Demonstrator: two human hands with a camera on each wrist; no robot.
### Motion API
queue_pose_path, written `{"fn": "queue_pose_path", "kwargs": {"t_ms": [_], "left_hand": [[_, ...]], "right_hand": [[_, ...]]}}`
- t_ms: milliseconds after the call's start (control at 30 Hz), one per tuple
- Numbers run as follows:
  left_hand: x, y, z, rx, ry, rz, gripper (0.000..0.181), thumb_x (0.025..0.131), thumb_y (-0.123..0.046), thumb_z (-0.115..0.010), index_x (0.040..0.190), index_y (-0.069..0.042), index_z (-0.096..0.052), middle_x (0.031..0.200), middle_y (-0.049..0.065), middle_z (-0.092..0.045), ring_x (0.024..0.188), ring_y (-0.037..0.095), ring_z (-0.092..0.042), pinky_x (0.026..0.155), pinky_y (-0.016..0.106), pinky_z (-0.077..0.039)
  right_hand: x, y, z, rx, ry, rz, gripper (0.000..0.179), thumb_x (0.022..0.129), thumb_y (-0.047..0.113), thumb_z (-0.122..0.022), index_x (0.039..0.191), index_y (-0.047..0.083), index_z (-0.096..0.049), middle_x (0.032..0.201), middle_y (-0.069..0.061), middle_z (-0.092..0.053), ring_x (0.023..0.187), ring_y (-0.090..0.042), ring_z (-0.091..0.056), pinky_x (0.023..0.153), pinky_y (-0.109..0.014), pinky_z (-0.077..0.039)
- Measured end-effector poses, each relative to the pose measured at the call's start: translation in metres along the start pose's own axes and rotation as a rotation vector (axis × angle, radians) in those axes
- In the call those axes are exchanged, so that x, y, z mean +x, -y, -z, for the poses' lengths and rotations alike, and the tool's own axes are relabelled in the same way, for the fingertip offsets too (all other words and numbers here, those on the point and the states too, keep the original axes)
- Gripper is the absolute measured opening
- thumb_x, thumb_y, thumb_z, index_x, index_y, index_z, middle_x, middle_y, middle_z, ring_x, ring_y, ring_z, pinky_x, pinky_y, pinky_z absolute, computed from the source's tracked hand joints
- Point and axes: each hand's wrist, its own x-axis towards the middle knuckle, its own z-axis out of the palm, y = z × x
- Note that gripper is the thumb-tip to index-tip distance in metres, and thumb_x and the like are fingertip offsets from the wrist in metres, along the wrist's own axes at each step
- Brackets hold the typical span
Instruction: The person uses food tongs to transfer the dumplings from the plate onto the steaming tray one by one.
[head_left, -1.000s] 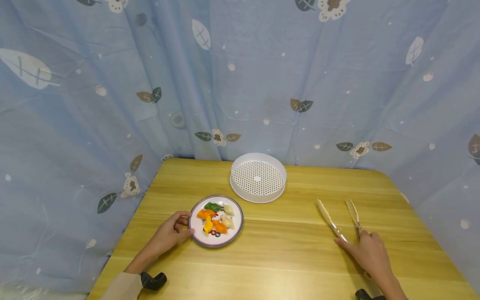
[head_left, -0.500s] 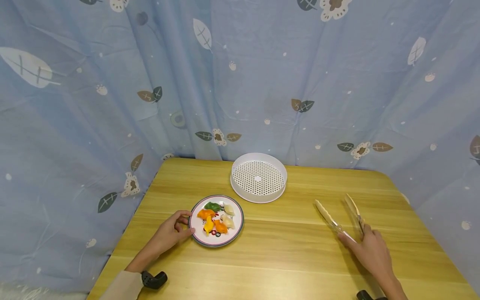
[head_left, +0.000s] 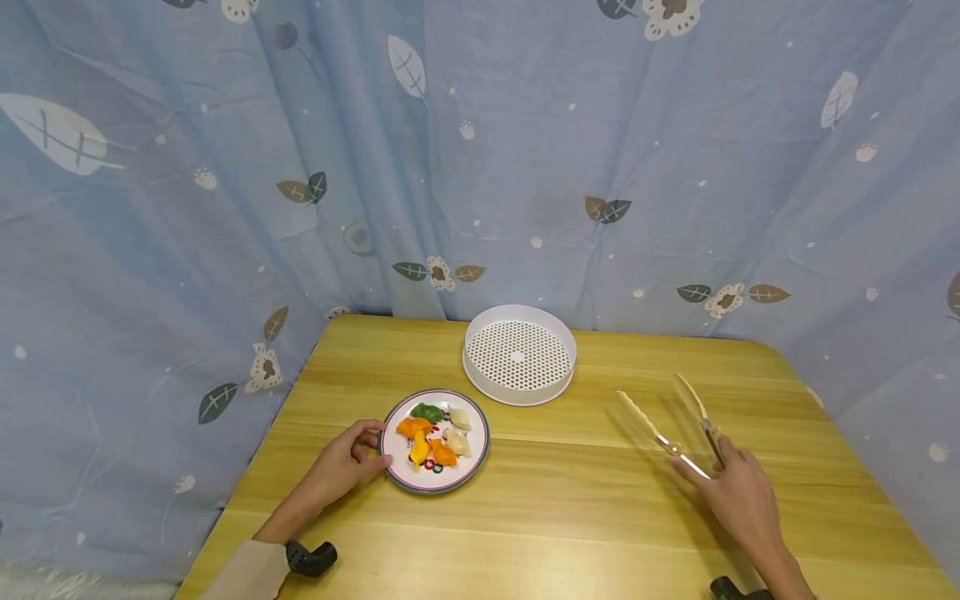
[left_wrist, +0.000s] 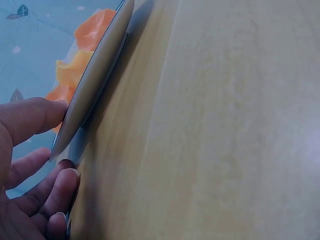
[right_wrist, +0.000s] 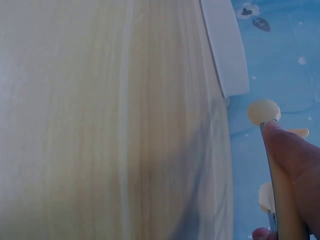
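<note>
On the left of the table sits a round white plate (head_left: pixel 474 454) with a dark rim, bearing several dumplings (head_left: pixel 442 452) in orange, yellow, green and cream. My left hand (head_left: pixel 339 467) pinches the plate's left edge, thumb on top of the rim; in the left wrist view the thumb (left_wrist: pixel 37 117) presses the rim and other fingers curl below it. Over on the right, my right hand (head_left: pixel 742 492) grips a pair of tongs (head_left: pixel 667 446) with pale tips, arms spread apart and nothing between them. The tips are raised off the table, casting a shadow. Part of the right fingers is hidden.
A round white steamer basket (head_left: pixel 517 392) with a perforated floor stands at the back middle of the wooden table (head_left: pixel 555 517). A blue patterned curtain (head_left: pixel 510 150) hangs right behind the table and along its sides.
My right hand has lifted the tongs off the table, and their tips have swung up and to the left. The left hand and the plate have stayed in place.
</note>
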Motion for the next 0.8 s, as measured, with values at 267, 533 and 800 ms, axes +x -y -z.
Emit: {"fn": "queue_pose_path", "kwargs": {"t_ms": [267,533,800], "left_hand": [[0.0,0.001,-0.003,0.004,-0.021,0.011,0.052,0.089,-0.019,-0.083,0.136,-0.012,-0.06,0.109,0.008,-0.062,0.08,0.021,-0.048,0.063,0.027,-0.039],[0.001,0.003,-0.004,-0.013,-0.022,0.018,0.054,0.089,-0.02,-0.083,0.138,-0.012,-0.059,0.11,0.008,-0.062,0.081,0.021,-0.047,0.064,0.027,-0.038],[0.0,0.003,-0.005,-0.017,-0.027,0.014,0.056,0.089,-0.02,-0.084,0.138,-0.012,-0.059,0.111,0.009,-0.062,0.081,0.021,-0.047,0.064,0.028,-0.038]], "right_hand": [[0.001,0.011,0.0,-0.01,-0.038,0.04,0.071,0.083,0.061,-0.079,0.104,-0.004,-0.061,0.078,-0.008,-0.055,0.069,-0.025,-0.054,0.061,-0.049,-0.045],[0.005,0.02,-0.001,0.006,-0.005,0.081,0.061,0.084,0.061,-0.078,0.097,0.003,-0.062,0.081,-0.007,-0.057,0.068,-0.022,-0.052,0.058,-0.041,-0.042],[0.008,0.032,-0.002,0.036,-0.004,0.144,0.063,0.084,0.059,-0.08,0.11,0.004,-0.063,0.085,-0.009,-0.061,0.07,-0.022,-0.054,0.059,-0.039,-0.042]]}}
